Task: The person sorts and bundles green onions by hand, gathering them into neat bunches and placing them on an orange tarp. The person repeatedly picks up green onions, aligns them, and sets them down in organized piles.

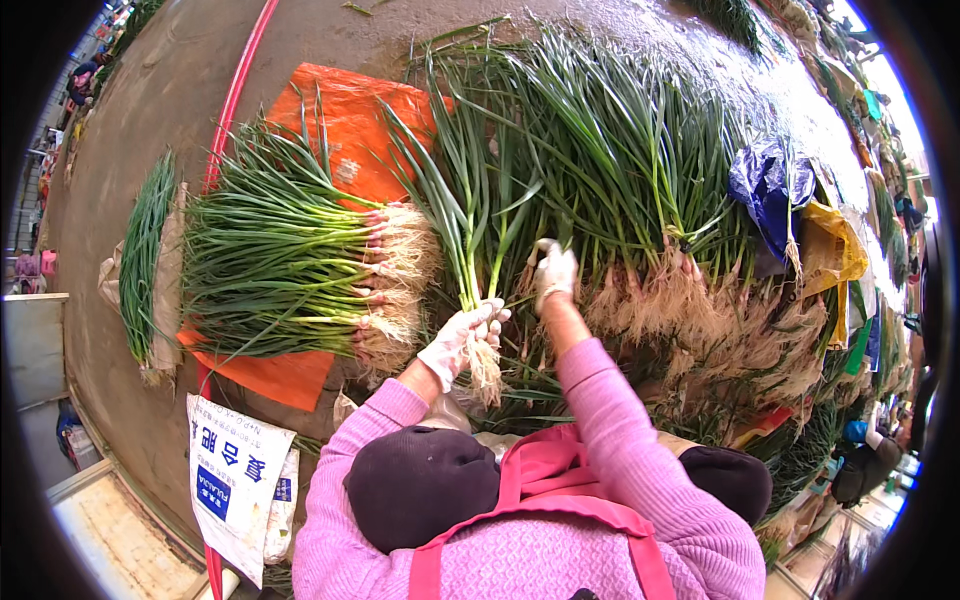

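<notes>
My left hand [463, 336], in a white glove, is closed around a few long green garlic plants [470, 259] just above their pale roots, the leaves pointing away from me. My right hand [556, 274], gloved too, reaches into the near edge of a large heap of green garlic [600, 142]; its fingers are bent at the stems, and whether they grip one cannot be told. Left of my hands lies a neat pile of green garlic [300, 255], leaves to the left and roots to the right, on an orange plastic sheet [360, 97].
A narrow bundle of greens [146, 262] lies at the far left beside a red strip [244, 82]. A white printed sack [238, 480] is at the lower left. Blue [769, 184] and yellow [832, 244] plastic sheets lie at the right. People are in the distance.
</notes>
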Demonstrator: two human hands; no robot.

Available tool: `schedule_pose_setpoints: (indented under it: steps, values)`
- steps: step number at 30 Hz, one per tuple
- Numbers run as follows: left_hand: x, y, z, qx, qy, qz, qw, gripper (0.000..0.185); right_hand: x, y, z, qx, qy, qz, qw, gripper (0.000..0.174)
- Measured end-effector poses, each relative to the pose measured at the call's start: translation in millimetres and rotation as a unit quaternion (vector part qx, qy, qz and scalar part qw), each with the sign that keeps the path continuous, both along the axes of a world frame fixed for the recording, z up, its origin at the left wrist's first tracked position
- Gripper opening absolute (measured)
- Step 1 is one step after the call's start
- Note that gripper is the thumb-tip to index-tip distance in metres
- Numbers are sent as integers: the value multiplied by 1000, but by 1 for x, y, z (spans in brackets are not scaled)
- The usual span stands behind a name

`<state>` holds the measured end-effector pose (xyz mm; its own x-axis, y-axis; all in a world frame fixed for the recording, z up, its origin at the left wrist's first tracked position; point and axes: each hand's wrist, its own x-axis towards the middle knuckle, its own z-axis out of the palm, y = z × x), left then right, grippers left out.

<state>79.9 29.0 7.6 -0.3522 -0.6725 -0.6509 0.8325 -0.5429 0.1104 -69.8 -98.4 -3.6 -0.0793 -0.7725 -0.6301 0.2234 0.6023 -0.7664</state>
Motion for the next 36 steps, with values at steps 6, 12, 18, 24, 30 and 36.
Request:
schedule_pose_setpoints:
  steps: [6, 12, 18, 24, 30, 36]
  values:
    - [12, -4, 40, -29, 163, 79, 983, 21, 12, -5, 14, 32, -134, 334, 932, 35]
    - [19, -9, 79, -7, 117, 112, 987, 19, 7, 5, 15, -312, 381, 434, 754, 29]
    - [59, -15, 118, -265, 38, 156, 951, 18, -91, 30, 64, 9, 303, 884, 355, 53]
    - [54, -35, 48, -84, 20, 162, 983, 52, -24, 27, 26, -74, 362, 792, 487, 50]
    - [50, -17, 1, -40, -70, 65, 995, 41, 49, 23, -25, -54, 445, 635, 630, 40]
    - [17, -23, -1, -15, -95, 99, 990, 29, -9, 53, 1, -347, 474, 350, 730, 22]
